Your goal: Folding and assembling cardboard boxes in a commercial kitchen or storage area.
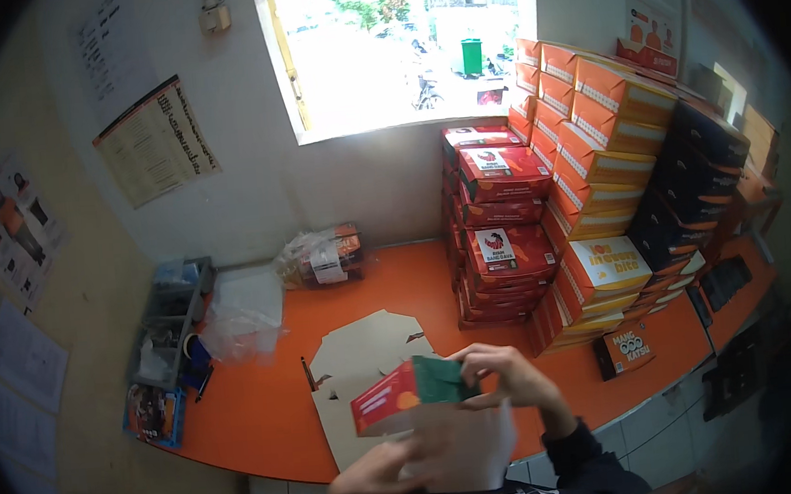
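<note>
Small storeroom w/ an orange counter [269, 415] under a window: I see my right hand [508, 375] pinching the red-and-green box [409, 392] at its right end, long axis running left-right, my left hand [376, 471] curled below it on white card [463, 451].

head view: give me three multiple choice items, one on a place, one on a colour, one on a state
1. Where do the stacked boxes stand?
A. on the counter's right side, under the window
B. on the floor
C. at the counter's left end

2. What colour is the counter?
A. white
B. orange
C. blue

3. How is the red and green carton held?
A. lying untouched on the counter
B. by the left hand alone
C. between both hands, off the counter

Answers: 1 A, the stacks rise at the right by the window. 2 B, its bare top is orange. 3 C, the right hand grips its green end and the left hand is under it.
</note>
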Demonstrator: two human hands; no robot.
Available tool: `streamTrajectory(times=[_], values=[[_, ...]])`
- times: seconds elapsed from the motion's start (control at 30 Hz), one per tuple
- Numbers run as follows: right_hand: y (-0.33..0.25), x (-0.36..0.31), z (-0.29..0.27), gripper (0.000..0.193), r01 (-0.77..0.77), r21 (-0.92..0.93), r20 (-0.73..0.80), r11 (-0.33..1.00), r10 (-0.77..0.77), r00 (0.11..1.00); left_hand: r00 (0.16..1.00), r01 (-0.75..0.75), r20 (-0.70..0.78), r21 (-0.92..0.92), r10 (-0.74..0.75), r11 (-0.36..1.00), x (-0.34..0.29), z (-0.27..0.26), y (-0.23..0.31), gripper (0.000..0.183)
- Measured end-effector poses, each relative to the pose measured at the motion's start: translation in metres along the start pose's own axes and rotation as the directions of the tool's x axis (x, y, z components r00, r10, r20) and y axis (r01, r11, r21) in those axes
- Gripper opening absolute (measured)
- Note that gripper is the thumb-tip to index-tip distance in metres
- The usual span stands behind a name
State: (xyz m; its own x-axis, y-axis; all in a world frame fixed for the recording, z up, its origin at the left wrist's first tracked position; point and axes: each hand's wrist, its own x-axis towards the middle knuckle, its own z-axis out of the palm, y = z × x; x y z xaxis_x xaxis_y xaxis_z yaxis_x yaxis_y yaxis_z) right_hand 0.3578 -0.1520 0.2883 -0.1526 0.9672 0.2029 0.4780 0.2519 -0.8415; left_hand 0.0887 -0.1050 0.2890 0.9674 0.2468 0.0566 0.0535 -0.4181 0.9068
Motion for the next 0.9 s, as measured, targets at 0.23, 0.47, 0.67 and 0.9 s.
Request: streamTrajectory(times=[0.23, 0.47, 0.67, 0.9], values=[[-0.054, 0.016, 0.007, 0.017, 0.428, 0.406, 0.285, 0.807, -0.557, 0.780, 0.974, -0.142, -0.105, 0.409, 0.201, 0.901, -0.006, -0.044, 0.024, 0.117], [-0.017, -0.010, 0.024, 0.059, 0.171, 0.594, -0.137, 0.786, -0.111, 0.984, 0.874, -0.184, -0.485, -0.368, -0.020, 0.912, 0.000, -0.027, 0.007, 0.119], [-0.039, -0.001, -0.002, 0.051, 0.564, -0.223, -0.006, 0.795, -0.580, 0.815, 0.927, -0.051, -0.373, -0.002, 0.047, 0.999, -0.004, -0.025, -0.007, 0.098], [-0.069, -0.014, 0.017, 0.040, 0.628, 0.091, 0.039, 0.772, -0.633, 0.773, 0.854, -0.099, -0.470, 0.277, 0.225, 0.956, 0.015, -0.005, -0.010, 0.130]])
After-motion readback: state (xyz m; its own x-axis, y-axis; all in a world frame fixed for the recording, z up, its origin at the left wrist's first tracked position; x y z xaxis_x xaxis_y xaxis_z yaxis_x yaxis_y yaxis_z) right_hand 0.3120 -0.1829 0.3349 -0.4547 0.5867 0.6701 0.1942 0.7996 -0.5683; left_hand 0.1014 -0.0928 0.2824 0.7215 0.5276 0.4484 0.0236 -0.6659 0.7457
